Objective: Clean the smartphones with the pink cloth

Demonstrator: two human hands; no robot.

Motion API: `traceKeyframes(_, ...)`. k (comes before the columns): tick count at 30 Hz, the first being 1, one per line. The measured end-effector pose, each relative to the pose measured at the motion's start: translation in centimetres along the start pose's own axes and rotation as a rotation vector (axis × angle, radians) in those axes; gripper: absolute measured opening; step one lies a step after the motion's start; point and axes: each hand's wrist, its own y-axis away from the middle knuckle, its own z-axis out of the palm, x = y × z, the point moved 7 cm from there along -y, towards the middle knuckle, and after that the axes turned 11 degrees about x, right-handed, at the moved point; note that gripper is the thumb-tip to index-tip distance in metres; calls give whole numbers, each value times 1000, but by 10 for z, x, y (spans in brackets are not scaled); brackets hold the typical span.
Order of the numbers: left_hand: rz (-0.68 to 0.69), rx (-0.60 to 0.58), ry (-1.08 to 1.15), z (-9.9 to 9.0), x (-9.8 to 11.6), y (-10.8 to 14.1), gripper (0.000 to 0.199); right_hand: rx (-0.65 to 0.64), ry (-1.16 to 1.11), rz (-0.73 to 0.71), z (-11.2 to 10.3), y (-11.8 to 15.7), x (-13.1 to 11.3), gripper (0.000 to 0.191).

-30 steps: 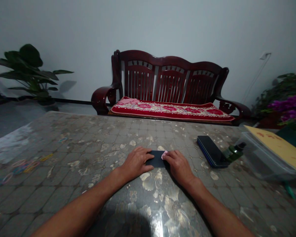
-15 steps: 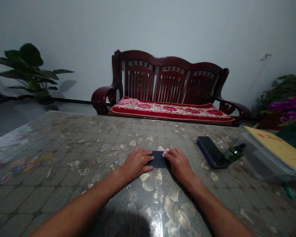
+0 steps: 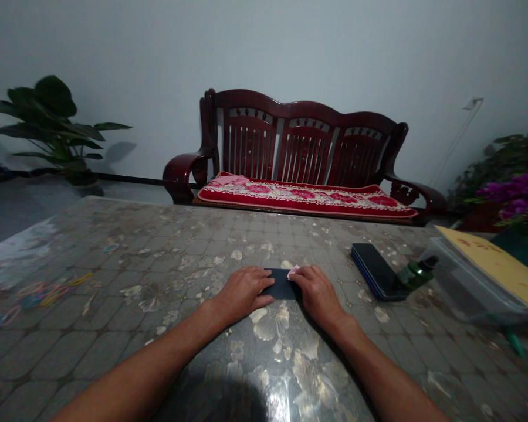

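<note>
A dark, flat rectangular piece [image 3: 281,285], much like a phone in shape, lies on the patterned table in front of me. My left hand [image 3: 243,290] holds its left end, with fingers over the far side and the thumb by the near edge. A small pink cloth or tissue [image 3: 293,271] is pinched in the fingertips of my right hand [image 3: 317,293], which presses it on the piece's upper right part. The right end of the piece is hidden under that hand.
At right, a dark phone-like stack [image 3: 376,269] touches a green bottle [image 3: 420,272]; beyond is a clear plastic box [image 3: 466,293] under a yellow sheet [image 3: 497,264]. Colourful rubber bands [image 3: 48,293] lie at left. A wooden bench [image 3: 299,146] stands behind the table [image 3: 158,363].
My right hand has slid the pink cloth slightly left along the dark piece. The left hand keeps its hold in place.
</note>
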Motion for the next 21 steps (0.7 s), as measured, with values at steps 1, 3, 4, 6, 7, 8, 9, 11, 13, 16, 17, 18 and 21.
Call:
traceKeyframes(1,1,4,-2,-1,1,0,37,-6,-16,-9,0,0,-2,30)
traceKeyframes(3,5,9,-4,-2,3,0,35,-26,-69,-51,1,1,-9,30)
traceKeyframes(4,5,9,-3,-2,3,0,35,-37,-95,-79,1,2,-14,30)
traceKeyframes(6,1,1,5,-2,4,0,35,-50,-129,-127,1,2,-21,30)
traceKeyframes(7,-2,-4,9,-2,4,1,36,-49,-133,-136,0,3,-22,29)
traceKeyframes(8,-4,-8,9,-1,4,1,35,-42,-126,-132,0,3,-22,28)
traceKeyframes(9,-6,-12,8,-2,4,1,35,-31,-112,-117,0,2,-19,26)
traceKeyframes(11,-7,-21,0,-2,4,1,34,-5,-67,-65,0,2,-11,24)
traceKeyframes(13,-5,-30,-10,-2,5,0,34,8,-38,-34,0,3,-6,24)
traceKeyframes(16,9,-30,-13,-4,7,0,33,4,-79,-77,-1,4,-9,27)
traceKeyframes(17,14,-28,-9,-4,7,1,32,-4,-103,-104,-1,5,-13,28)
traceKeyframes(18,18,-27,-4,-5,7,1,32,-16,-124,-131,-2,6,-17,30)
traceKeyframes(21,17,-33,4,-4,6,2,34,-41,-144,-187,-4,7,-26,30)
